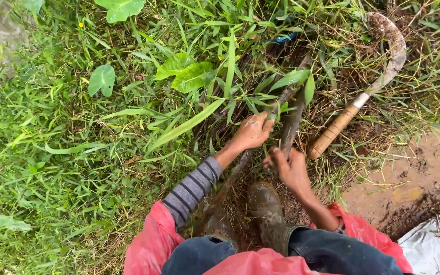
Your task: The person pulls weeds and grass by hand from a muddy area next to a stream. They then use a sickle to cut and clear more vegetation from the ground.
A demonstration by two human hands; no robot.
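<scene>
Grassy ground [52,168] with broad leaves gives way to a bare muddy patch [423,173] at the right edge. The left hand [253,131], arm in a striped sleeve, is closed around a dark muddy stem [285,97] rising among the weeds, while the right hand [291,170], just beside it, curls its fingers around a second dark stalk [292,122]; both hands reach forward above two mud-caked boots [266,203]. A curved sickle [378,76] with a wooden handle lies on the ground near the right hand, untouched; the stem bases are hidden by grass, and a grey sheet [434,247] is cut off at the lower right corner.
</scene>
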